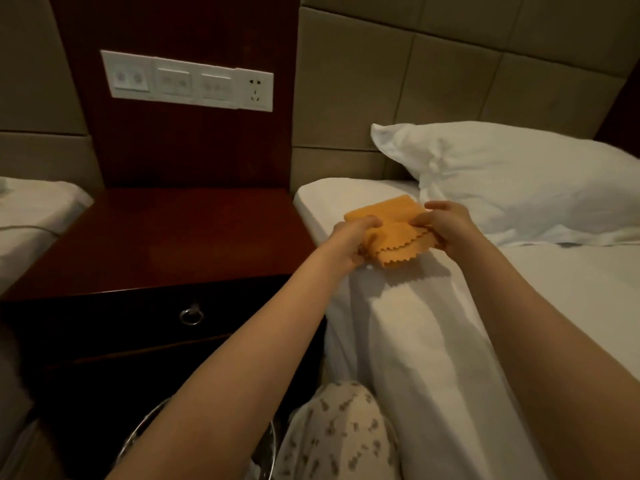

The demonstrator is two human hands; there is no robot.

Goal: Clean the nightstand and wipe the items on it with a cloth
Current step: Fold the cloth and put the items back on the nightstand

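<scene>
Seemingly I'm between steps; my left hand [349,241] and right hand [447,226] each pinch an edge of the folded orange cloth [382,210] above the bed [415,341], just beside the nightstand [156,244]; whether its dark top is wiped I cannot tell; I judge wiping is yet to do.

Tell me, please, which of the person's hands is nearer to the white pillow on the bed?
The right. The right hand grips the orange cloth just short of the pillow; the left hand grips the cloth's other side, farther off, toward the nightstand.
</scene>
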